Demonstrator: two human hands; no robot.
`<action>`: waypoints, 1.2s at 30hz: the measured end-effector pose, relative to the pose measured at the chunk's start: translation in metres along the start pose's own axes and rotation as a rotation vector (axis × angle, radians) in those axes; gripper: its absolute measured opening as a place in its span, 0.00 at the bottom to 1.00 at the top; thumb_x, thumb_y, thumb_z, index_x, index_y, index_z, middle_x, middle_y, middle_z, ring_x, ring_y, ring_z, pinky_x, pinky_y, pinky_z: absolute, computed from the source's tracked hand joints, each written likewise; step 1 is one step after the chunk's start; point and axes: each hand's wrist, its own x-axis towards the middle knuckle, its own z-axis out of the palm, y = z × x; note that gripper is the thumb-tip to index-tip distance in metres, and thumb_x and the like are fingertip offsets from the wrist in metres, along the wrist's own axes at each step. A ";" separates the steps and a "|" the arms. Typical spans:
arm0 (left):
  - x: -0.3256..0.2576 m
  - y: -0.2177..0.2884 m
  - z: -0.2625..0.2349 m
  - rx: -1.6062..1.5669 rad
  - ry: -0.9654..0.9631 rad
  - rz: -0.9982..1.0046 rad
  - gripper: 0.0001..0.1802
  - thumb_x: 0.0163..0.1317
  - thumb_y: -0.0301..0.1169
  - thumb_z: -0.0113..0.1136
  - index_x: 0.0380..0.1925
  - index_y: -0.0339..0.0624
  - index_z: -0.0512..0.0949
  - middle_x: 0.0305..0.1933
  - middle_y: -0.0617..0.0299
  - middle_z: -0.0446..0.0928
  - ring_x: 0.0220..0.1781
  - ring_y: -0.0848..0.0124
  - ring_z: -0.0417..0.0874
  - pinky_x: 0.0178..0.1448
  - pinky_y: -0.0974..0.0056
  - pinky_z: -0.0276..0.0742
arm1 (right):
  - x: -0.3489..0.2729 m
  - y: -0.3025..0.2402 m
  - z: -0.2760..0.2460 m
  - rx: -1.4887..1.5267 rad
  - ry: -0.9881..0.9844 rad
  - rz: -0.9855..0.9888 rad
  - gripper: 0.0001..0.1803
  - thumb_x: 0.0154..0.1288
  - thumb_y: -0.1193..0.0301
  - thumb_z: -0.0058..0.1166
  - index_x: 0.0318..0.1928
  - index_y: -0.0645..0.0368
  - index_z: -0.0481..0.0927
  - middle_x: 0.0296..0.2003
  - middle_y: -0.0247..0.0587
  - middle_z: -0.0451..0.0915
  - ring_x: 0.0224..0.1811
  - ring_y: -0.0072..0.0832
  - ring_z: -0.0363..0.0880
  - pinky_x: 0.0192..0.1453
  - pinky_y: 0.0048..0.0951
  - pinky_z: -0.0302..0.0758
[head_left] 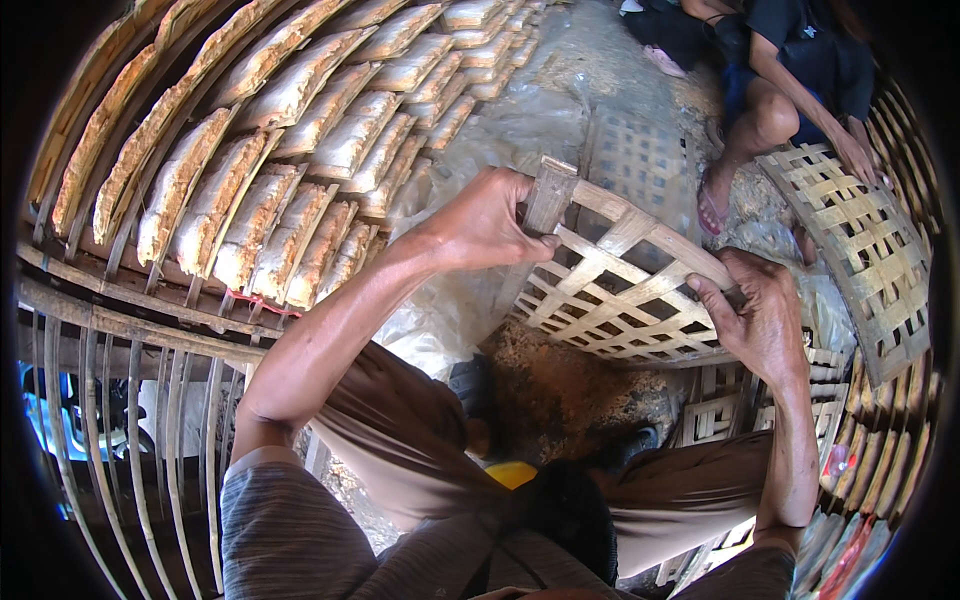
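In front of me I hold a woven bamboo tray point(551, 195) tilted, with wide square gaps in its lattice and a wooden frame around it. My left hand point(485, 222) is closed around the frame's upper left corner, its thumb on the near face. At the right end of the same frame, my right hand point(757, 308) grips the edge with its thumb on top. Through the lattice and below it, brown crumbly debris point(545, 395) shows on the ground between my legs.
Rows of slabs with rough brown edges point(335, 130) stand at the left behind a bamboo slat rail point(130, 325). Plastic sheeting point(440, 300) covers the floor. At the upper right, another person's hand point(850, 150) rests on a second woven tray point(880, 262). More trays point(710, 415) lie near my right knee.
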 end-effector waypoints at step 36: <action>0.016 -0.038 0.021 0.086 -0.229 -0.025 0.17 0.60 0.28 0.75 0.48 0.32 0.86 0.43 0.52 0.88 0.45 0.69 0.87 0.51 0.62 0.83 | -0.005 0.015 -0.009 0.051 -0.021 0.053 0.13 0.67 0.67 0.70 0.38 0.66 0.86 0.28 0.57 0.83 0.28 0.52 0.81 0.36 0.45 0.74</action>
